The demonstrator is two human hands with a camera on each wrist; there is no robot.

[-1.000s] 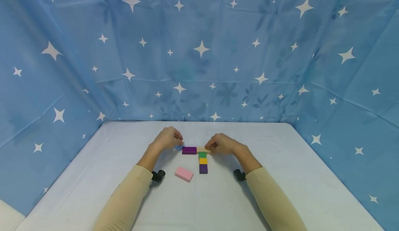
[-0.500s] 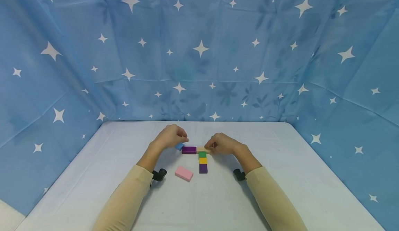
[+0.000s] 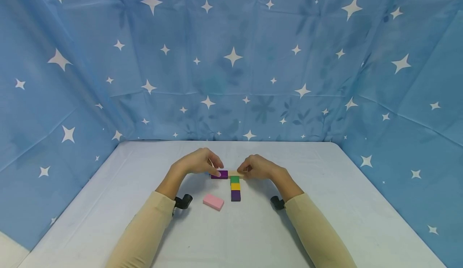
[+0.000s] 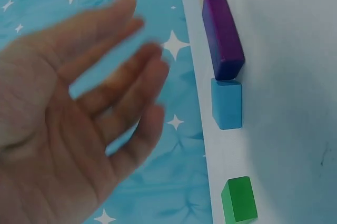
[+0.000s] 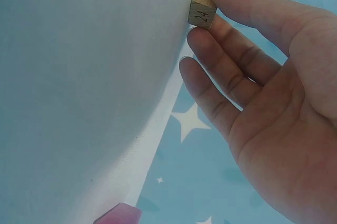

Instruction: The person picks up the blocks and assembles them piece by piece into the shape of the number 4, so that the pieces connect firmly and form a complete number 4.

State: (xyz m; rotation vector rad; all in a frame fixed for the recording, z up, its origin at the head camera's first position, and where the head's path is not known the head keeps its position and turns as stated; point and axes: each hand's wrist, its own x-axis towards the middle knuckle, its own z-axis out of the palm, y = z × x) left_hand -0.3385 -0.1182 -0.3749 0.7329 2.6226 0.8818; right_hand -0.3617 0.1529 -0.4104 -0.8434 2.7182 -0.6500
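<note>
My right hand (image 3: 258, 166) pinches a plain wooden block (image 5: 202, 11) marked 24 at its end. Over the purple block (image 3: 223, 175) hovers my left hand (image 3: 196, 162), its fingers and thumb loosely parted; in the left wrist view it is blurred and holds nothing. The purple block lies end to end with the wooden one. A light blue block (image 4: 227, 105) adjoins the purple block's other end, mostly hidden by the left hand in the head view. From the wooden block, green (image 3: 235, 179), yellow (image 3: 235, 186) and dark purple (image 3: 236, 196) blocks run towards me.
A pink block (image 3: 214, 202) lies apart, nearer me. Another green block (image 4: 239, 200) stands beyond the light blue one in the left wrist view. The right wrist view shows a magenta block (image 5: 120, 214) at its bottom edge. A blue starred curtain (image 3: 231, 79) surrounds the white table (image 3: 231, 236).
My left hand has come off the light blue block, lifted a little and moved right over the purple block. The right hand stays on the wooden block.
</note>
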